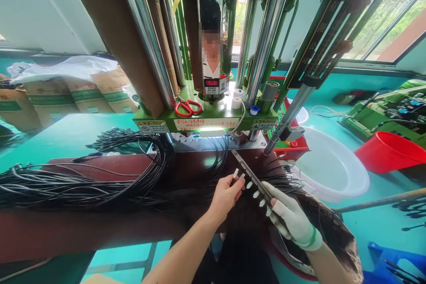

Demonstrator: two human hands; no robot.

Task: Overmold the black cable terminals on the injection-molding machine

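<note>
My right hand (293,217), in a white glove with a green cuff edge, grips the near end of a long dark metal bar (254,177). The bar slants away from me toward the machine, with a letter-like mark at its far end. Several silver cable plugs (256,194) stick out along its left side. My bare left hand (226,197) is beside the bar's far half, thumb and fingers pinched on a small cable plug (236,173) with a pale tip and dark body. Whether that plug touches the bar, I cannot tell.
A green press (206,115) with steel columns stands ahead, red-handled scissors (188,107) on its ledge. Black cables (100,186) lie in bundles across the brown table (33,235) at left. On the right are a white tub (333,164) and a red bucket (392,151).
</note>
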